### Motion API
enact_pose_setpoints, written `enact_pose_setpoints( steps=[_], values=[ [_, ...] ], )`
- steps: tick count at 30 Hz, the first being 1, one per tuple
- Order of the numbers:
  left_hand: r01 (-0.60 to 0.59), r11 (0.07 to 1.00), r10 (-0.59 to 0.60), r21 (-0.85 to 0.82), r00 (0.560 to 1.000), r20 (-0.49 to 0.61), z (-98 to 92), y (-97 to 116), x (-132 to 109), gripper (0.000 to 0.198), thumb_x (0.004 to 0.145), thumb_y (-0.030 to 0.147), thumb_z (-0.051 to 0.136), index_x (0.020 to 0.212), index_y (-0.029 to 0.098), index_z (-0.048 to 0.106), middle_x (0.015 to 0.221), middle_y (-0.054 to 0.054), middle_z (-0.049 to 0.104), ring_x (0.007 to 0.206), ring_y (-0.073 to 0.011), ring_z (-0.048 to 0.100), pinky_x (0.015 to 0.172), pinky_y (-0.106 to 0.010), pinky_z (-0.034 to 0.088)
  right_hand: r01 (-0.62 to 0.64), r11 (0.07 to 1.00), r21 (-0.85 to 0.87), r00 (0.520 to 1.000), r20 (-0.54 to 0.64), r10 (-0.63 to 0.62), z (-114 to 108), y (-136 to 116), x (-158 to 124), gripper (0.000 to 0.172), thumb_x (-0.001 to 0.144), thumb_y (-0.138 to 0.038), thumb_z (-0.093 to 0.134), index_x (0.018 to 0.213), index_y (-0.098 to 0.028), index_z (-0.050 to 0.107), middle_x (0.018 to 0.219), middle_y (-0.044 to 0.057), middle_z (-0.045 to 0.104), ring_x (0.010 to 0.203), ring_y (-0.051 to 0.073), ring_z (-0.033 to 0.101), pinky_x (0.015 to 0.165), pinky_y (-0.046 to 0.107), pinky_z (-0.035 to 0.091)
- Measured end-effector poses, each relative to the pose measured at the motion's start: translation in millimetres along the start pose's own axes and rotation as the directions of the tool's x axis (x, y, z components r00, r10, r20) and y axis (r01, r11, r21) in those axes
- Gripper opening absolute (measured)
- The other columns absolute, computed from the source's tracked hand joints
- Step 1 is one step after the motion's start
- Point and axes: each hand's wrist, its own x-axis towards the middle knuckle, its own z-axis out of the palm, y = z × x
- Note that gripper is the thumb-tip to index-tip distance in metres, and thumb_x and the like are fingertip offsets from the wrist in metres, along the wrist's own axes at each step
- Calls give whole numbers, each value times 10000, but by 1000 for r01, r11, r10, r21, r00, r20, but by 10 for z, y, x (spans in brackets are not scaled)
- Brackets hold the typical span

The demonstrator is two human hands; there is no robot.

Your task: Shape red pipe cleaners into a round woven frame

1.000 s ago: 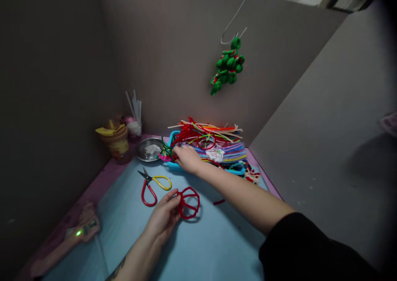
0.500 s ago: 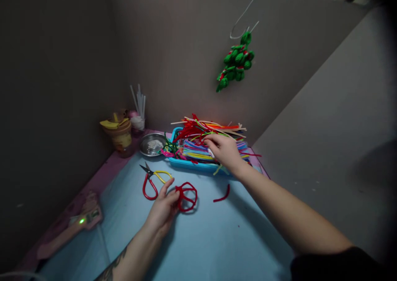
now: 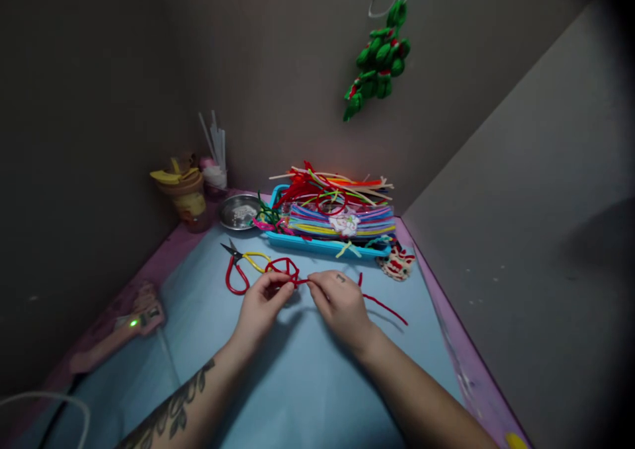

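My left hand (image 3: pixel 265 303) pinches a round frame (image 3: pixel 284 266) bent from red pipe cleaner, held above the blue table covering. Close beside it, my right hand (image 3: pixel 342 303) is closed on a red pipe cleaner (image 3: pixel 387 308); one end meets the frame between my hands, and the other trails out to the right. A short red piece (image 3: pixel 360 280) shows just behind my right hand. Scissors (image 3: pixel 238 257) with one red and one yellow handle lie open behind my left hand.
A blue tray (image 3: pixel 317 245) full of colored pipe cleaners is at the back, beside a metal dish (image 3: pixel 239 212). Pots (image 3: pixel 188 201) stand back left, a lit glue gun (image 3: pixel 119 336) lies left. A green ornament (image 3: pixel 380 59) hangs above; a red-and-cream piece (image 3: pixel 397 262) lies right.
My right hand has come back from the tray to my left hand, now with a long red pipe cleaner. The view has shifted, and the table objects appear slightly higher.
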Motion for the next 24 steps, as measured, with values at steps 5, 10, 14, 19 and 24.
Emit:
enact_pose_setpoints(
  steps=[5, 10, 14, 19, 24],
  values=[
    [-132, 979, 133, 156, 991, 5, -17, -69, 37, 104, 652, 265, 795, 690, 188, 735, 756, -51, 644, 753, -180, 559, 708, -251, 440, 17, 999, -32, 999, 46, -16, 46, 57, -63, 177, 945, -182, 488, 1008, -192, 653, 866, 76, 722, 813, 207, 650, 766, 347, 499],
    [-120, 972, 113, 202, 993, 45, 15, -42, 27, 138, 698, 312, 754, 645, 190, 717, 728, -47, 627, 742, -188, 544, 702, -264, 429, 59, 998, -35, 996, 72, -57, 61, 80, -80, 195, 949, -189, 479, 1023, -197, 660, 867, 76, 719, 811, 209, 635, 768, 358, 485],
    [-3, 995, -3, 103, 998, 58, -5, -35, 50, 163, 674, 328, 773, 639, 181, 713, 698, -40, 620, 696, -174, 529, 688, -272, 419, 47, 999, -18, 995, 90, -45, 76, 98, -69, 197, 952, -194, 472, 998, -196, 663, 855, 74, 717, 810, 205, 632, 773, 350, 480],
    [13, 997, -16, 73, 999, 42, -67, -36, 99, 144, 628, 300, 799, 606, 180, 723, 781, -49, 614, 815, -192, 532, 737, -263, 424, -74, 997, -2, 994, 86, 74, 147, 180, -71, 195, 945, -191, 476, 901, -197, 666, 778, 52, 701, 764, 194, 635, 728, 321, 471],
    [64, 993, -66, 100, 998, 21, -91, 11, 124, 164, 593, 299, 825, 619, 170, 726, 715, -48, 627, 741, -191, 542, 690, -266, 438, -164, 987, 4, 968, 196, 160, 186, 199, -57, 132, 922, -217, 548, 942, -204, 678, 854, 54, 728, 826, 211, 647, 782, 339, 491]
  ],
)
